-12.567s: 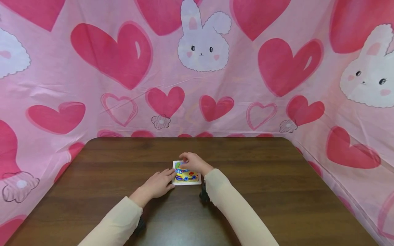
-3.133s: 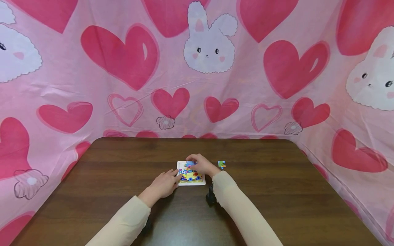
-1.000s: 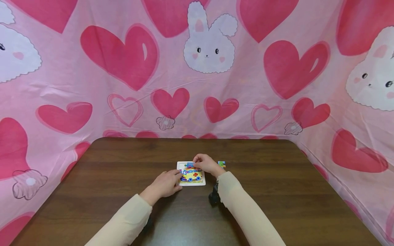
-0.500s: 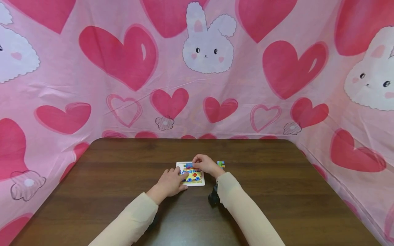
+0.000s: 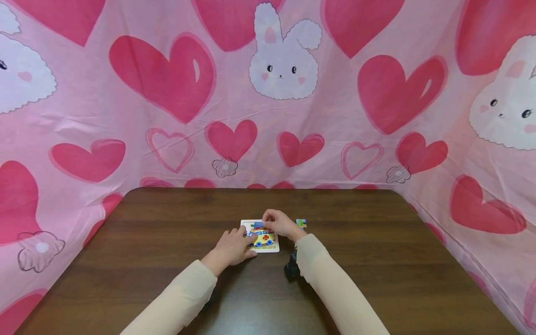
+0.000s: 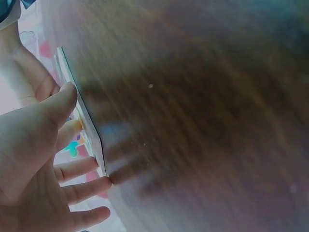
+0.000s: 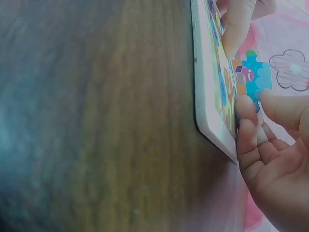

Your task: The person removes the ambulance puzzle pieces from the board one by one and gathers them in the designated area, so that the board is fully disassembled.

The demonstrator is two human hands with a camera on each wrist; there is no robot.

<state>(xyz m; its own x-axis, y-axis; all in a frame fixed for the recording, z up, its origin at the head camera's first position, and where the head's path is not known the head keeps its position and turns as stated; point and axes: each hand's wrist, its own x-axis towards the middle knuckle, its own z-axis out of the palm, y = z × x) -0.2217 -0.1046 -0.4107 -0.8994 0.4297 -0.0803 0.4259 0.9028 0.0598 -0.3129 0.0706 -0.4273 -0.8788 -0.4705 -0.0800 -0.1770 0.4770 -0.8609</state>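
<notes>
A small jigsaw puzzle with a white tray frame (image 5: pixel 268 251) and a yellow ambulance picture lies mid-table. My left hand (image 5: pixel 230 246) rests at its left side, fingers spread, with fingertips over the picture and the thumb at the near edge. At the far side my right hand (image 5: pixel 284 225) pinches a blue puzzle piece (image 7: pixel 253 75) by its corner between thumb and finger. This piece stands tilted up from the board in the right wrist view. In the left wrist view the left hand's fingers (image 6: pixel 87 189) lie along the tray's edge.
A loose green puzzle piece (image 5: pixel 301 223) lies on the brown wooden table (image 5: pixel 356 242), right of the tray and just beyond the right hand. Pink cloth (image 5: pixel 293 111) with hearts and rabbits hangs around the table's back and sides.
Since the earliest frame, the green piece has left the tray for the table on the right. Lately the left hand has shifted right, further over the picture; the right hand keeps the blue piece.
</notes>
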